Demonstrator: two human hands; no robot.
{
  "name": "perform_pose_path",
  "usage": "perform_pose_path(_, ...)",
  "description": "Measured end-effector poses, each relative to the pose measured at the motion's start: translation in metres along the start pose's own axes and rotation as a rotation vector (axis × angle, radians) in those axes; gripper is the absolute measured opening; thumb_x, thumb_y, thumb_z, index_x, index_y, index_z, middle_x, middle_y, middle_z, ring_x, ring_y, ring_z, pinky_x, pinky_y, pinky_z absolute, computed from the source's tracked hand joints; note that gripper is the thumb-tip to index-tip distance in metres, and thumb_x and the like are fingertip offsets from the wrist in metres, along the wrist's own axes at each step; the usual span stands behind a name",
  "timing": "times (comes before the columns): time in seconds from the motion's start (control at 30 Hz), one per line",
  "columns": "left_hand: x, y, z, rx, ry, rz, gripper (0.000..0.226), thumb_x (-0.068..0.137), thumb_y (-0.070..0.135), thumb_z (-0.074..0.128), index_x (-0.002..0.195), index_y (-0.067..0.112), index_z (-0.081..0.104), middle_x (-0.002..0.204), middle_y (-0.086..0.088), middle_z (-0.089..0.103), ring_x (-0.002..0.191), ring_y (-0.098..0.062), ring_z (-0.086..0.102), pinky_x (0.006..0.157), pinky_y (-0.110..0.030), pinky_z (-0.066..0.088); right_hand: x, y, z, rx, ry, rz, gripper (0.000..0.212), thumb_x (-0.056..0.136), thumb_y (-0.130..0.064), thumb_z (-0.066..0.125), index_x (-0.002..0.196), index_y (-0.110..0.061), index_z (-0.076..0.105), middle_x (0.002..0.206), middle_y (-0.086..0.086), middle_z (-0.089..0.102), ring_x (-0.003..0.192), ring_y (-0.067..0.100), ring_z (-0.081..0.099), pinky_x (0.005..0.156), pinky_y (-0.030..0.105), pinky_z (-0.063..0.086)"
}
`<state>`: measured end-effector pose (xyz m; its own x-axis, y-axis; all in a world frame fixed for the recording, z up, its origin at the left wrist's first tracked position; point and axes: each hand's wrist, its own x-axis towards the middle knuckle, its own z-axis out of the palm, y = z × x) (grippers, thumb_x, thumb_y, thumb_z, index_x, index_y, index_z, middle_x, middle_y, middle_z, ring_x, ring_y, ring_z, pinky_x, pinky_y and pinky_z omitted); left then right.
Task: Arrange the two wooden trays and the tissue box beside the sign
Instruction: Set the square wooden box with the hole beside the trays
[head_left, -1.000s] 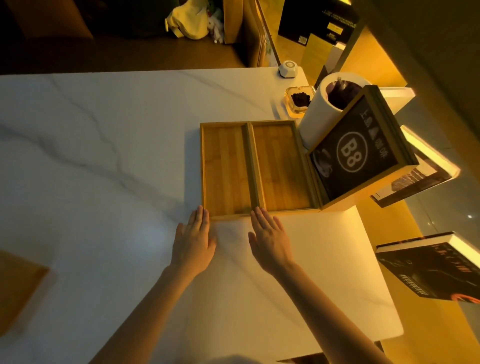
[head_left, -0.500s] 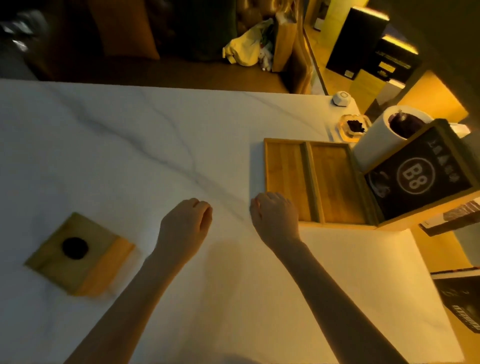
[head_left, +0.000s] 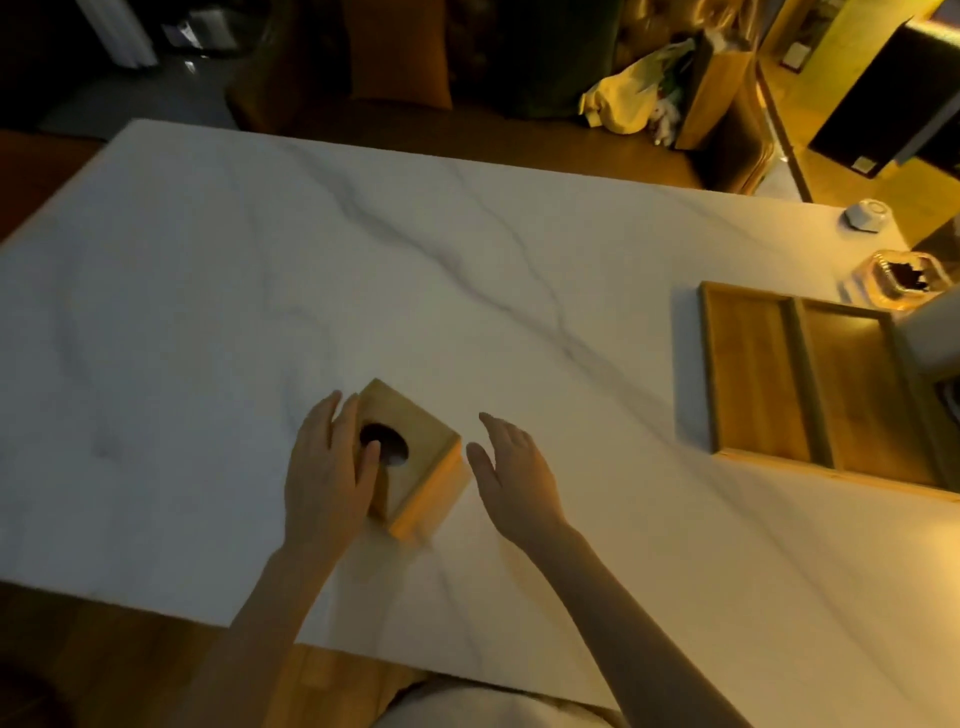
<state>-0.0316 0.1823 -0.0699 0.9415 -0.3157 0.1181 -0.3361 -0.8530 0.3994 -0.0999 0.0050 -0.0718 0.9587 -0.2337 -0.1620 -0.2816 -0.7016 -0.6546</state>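
Taking hold of the tissue box (head_left: 410, 457)

My left hand (head_left: 327, 467) lies flat against its side, right hand (head_left: 511, 467) open, apart; I'd judge it stiff, light: clamp opposite walls.

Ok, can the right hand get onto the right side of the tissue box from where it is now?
Probably yes. The right hand is open beside the tissue box with only bare table between them; the left hand covers the opposite side.

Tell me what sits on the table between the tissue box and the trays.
Only the right hand, beside the tissue box. Past it, bare marble up to the trays, in the head view.
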Motion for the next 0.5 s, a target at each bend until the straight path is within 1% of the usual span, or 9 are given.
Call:
perform_pose_path(0.07,-0.004,-0.016,0.002,-0.059,-0.017,-0.115,0.054,0.087,0.023,0.051,0.133,0.003,0.031,0.141,-0.028,0.033,0.130,-0.041,0.032,0.102,-0.053,0.036,0.001,-0.003,0.017,0.123,-0.094,0.072,0.059,0.095,-0.042,0.031,0.144,-0.015,0.013,0.154,0.003,0.020,0.140,0.018,0.017,0.112,0.033,0.017)
perform_pose_path(0.13,-0.007,-0.022,0.000,-0.237,-0.100,-0.301,0.064,0.087,0.027,0.052,0.139,0.008,0.019,0.148,-0.023,0.021,0.136,-0.036,0.021,0.107,-0.050,0.028,0.001,-0.007,0.031,0.239,-0.159,0.155,0.068,0.093,-0.048,0.033,0.145,-0.016,0.003,0.156,0.001,0.010,0.142,0.017,0.009,0.114,0.035,0.012)
perform_pose_path(0.17,-0.008,-0.024,0.000,-0.358,-0.142,-0.401,0.066,0.087,0.031,0.050,0.140,0.010,0.016,0.149,-0.020,0.020,0.136,-0.034,0.022,0.107,-0.047,0.027,0.001,-0.008,0.037,0.287,-0.179,0.184,0.071,0.091,-0.050,0.034,0.145,-0.017,0.002,0.156,0.000,0.009,0.142,0.018,0.009,0.114,0.036,0.012)
perform_pose_path(0.2,-0.009,-0.026,0.001,-0.479,-0.177,-0.489,0.066,0.087,0.033,0.050,0.140,0.011,0.016,0.148,-0.018,0.026,0.134,-0.033,0.028,0.106,-0.044,0.029,0.001,-0.010,0.041,0.334,-0.183,0.202,0.073,0.090,-0.052,0.037,0.145,-0.018,0.002,0.156,0.000,0.011,0.142,0.019,0.011,0.114,0.038,0.014)
perform_pose_path(0.27,-0.011,-0.031,0.004,-0.631,-0.178,-0.581,0.060,0.087,0.034,0.051,0.136,0.010,0.028,0.136,-0.017,0.046,0.122,-0.032,0.044,0.099,-0.042,0.037,0.002,-0.013,0.045,0.406,-0.147,0.205,0.072,0.088,-0.053,0.042,0.144,-0.020,0.011,0.152,0.000,0.024,0.138,0.021,0.024,0.112,0.041,0.025)
perform_pose_path(0.3,-0.012,-0.033,0.005,-0.659,-0.139,-0.610,0.056,0.085,0.034,0.053,0.131,0.008,0.036,0.129,-0.016,0.053,0.116,-0.032,0.049,0.096,-0.042,0.039,0.002,-0.013,0.045,0.415,-0.122,0.197,0.067,0.088,-0.050,0.045,0.141,-0.018,0.018,0.147,0.000,0.034,0.133,0.021,0.032,0.106,0.038,0.032)
perform_pose_path(0.37,-0.013,-0.031,0.007,-0.718,-0.002,-0.682,0.046,0.082,0.034,0.057,0.117,0.005,0.052,0.115,-0.015,0.062,0.105,-0.029,0.057,0.095,-0.043,0.045,0.003,-0.014,0.043,0.374,-0.083,0.169,0.052,0.089,-0.042,0.048,0.131,-0.015,0.033,0.132,0.004,0.049,0.119,0.023,0.045,0.090,0.033,0.039)
perform_pose_path(0.43,-0.012,-0.023,0.007,-0.798,0.120,-0.713,0.026,0.081,0.027,0.060,0.098,0.007,0.062,0.095,-0.009,0.068,0.088,-0.021,0.060,0.084,-0.035,0.048,0.002,-0.015,0.042,0.291,-0.047,0.125,0.045,0.089,-0.042,0.049,0.123,-0.013,0.039,0.121,0.007,0.055,0.109,0.025,0.050,0.081,0.033,0.040)
perform_pose_path(0.5,-0.013,-0.014,0.006,-0.814,0.170,-0.675,0.012,0.083,0.022,0.058,0.083,0.012,0.064,0.073,-0.001,0.063,0.071,-0.012,0.056,0.068,-0.025,0.045,0.001,-0.014,0.041,0.246,-0.016,0.105,0.046,0.089,-0.043,0.049,0.121,-0.012,0.039,0.116,0.007,0.057,0.104,0.025,0.052,0.076,0.032,0.040)
